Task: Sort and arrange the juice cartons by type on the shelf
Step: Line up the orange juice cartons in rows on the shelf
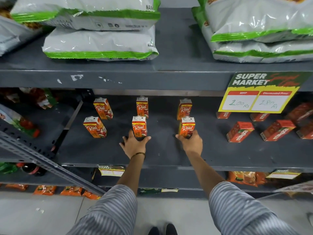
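Note:
Several orange "Real" juice cartons stand upright on the dark grey shelf [162, 153] in two rows. My left hand [134, 143] cups the base of the front middle carton [139, 126], fingers spread around it. My right hand [191, 141] grips the lower part of the front right carton [187, 127]. Another front carton [94, 127] stands to the left. Behind stand three more cartons, at the back left [103, 108], back middle [142, 106] and back right [184, 108]. Several red "Maaza" cartons [239, 131] lie tipped on the right side of the shelf.
A yellow price sign [257, 97] hangs from the upper shelf edge at right. Grey-and-green snack bags [100, 43] are stacked on the shelf above. A perforated metal brace [42, 160] slants across the left. Orange packets [44, 189] fill the lower shelves.

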The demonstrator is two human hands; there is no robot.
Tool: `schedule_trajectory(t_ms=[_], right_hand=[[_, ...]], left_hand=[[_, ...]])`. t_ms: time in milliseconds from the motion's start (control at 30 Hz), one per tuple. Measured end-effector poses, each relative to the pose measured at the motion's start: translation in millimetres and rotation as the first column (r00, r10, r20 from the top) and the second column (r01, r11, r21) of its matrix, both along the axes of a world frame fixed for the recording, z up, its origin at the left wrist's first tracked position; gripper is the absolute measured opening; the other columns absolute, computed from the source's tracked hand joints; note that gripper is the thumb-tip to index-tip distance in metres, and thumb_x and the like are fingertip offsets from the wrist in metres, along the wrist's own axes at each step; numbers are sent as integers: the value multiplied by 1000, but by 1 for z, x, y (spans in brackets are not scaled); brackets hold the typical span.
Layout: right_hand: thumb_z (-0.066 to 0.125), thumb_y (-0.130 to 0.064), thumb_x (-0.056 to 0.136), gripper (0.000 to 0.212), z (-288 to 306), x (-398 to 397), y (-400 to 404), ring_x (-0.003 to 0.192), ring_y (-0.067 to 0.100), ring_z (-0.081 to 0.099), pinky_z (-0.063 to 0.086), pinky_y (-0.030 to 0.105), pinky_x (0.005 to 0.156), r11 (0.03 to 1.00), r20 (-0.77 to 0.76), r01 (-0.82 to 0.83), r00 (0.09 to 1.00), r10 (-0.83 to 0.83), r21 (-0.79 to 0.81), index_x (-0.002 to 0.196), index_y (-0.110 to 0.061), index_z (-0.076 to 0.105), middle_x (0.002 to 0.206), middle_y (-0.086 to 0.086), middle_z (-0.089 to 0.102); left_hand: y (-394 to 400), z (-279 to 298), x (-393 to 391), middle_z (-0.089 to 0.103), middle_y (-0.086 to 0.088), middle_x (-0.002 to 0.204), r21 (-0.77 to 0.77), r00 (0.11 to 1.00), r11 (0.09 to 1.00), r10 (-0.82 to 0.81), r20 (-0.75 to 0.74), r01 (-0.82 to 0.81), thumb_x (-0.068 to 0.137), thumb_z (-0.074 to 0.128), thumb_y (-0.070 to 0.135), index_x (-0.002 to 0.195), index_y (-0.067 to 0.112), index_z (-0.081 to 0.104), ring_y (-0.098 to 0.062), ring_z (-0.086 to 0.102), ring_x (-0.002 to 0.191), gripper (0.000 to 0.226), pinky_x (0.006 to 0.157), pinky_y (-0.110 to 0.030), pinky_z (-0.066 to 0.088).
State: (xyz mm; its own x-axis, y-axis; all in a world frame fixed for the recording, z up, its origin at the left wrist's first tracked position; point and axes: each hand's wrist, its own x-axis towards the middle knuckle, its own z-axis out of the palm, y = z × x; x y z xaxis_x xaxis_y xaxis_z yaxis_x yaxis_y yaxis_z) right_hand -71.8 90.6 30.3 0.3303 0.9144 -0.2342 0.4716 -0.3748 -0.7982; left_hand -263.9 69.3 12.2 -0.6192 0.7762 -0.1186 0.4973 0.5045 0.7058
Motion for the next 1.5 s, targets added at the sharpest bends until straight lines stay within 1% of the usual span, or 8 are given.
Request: schedule_trajectory(t_ms=[100, 233, 567, 833, 1100, 1400, 1467, 1500], right_hand=[[75, -43, 71, 56, 3, -3, 3, 101, 30, 64, 54, 42, 85, 1000, 32, 19, 999, -19, 1, 113, -13, 54, 110, 10, 67], [75, -43, 72, 57, 3, -3, 3, 102, 31, 64, 53, 42, 86, 1000, 61, 19, 998, -18, -12, 114, -12, 54, 111, 10, 68], [73, -42, 74, 56, 4, -4, 2, 102, 30, 64, 53, 42, 86, 1000, 74, 8, 997, -8, -10, 116, -13, 52, 113, 9, 67], [73, -42, 75, 56, 4, -3, 2, 101, 30, 65, 53, 42, 85, 1000, 71, 2, 997, -1, -11, 117, -12, 52, 112, 9, 68], [73, -43, 74, 58, 4, -3, 1, 105, 31, 64, 51, 43, 89, 1000, 60, 8, 998, -8, -13, 119, -12, 51, 115, 10, 66], [74, -42, 73, 59, 4, -2, 1, 104, 31, 64, 51, 41, 87, 1000, 55, 13, 998, -13, -6, 118, -12, 52, 114, 10, 67], [75, -42, 72, 62, 3, -1, 0, 105, 31, 63, 51, 41, 87, 1000, 45, 5, 999, -4, -8, 120, -12, 50, 115, 10, 66], [76, -42, 71, 64, 3, -1, 0, 106, 31, 63, 51, 41, 87, 1000, 42, -3, 999, 4, -8, 121, -11, 50, 116, 10, 66]], left_hand=[[3, 4, 3, 52, -18, 135, -15, 999, 999, 32, 5, -32, 70, 74, 46, 125, 10, 47, -37, 28, 139, 71, 116, -56, 9], [4, 6, 4, 53, -19, 135, -20, 999, 999, 45, -1, -45, 73, 72, 44, 122, 9, 51, -38, 29, 138, 64, 115, -57, 8], [4, 7, 6, 56, -20, 131, -12, 999, 999, 51, -10, -51, 75, 72, 39, 119, 7, 52, -39, 31, 137, 58, 115, -58, 7], [4, 5, 6, 55, -20, 131, -16, 999, 999, 46, -9, -47, 76, 71, 40, 120, 7, 51, -38, 31, 137, 58, 115, -57, 6], [4, 4, 5, 53, -20, 134, -17, 999, 999, 39, -7, -40, 76, 71, 41, 122, 8, 50, -38, 29, 138, 60, 115, -57, 6], [2, 2, 3, 51, -22, 136, -5, 999, 1000, 31, 10, -31, 75, 72, 38, 124, 7, 47, -37, 26, 140, 64, 116, -55, 5], [-3, -1, 1, 49, -22, 137, 49, 999, 998, 28, 37, -29, 74, 75, 29, 129, 7, 45, -37, 28, 139, 66, 116, -54, 11], [-8, -2, -2, 48, -22, 138, 87, 997, 995, 45, 68, -51, 75, 74, 23, 131, 7, 43, -38, 31, 137, 66, 114, -54, 18]])
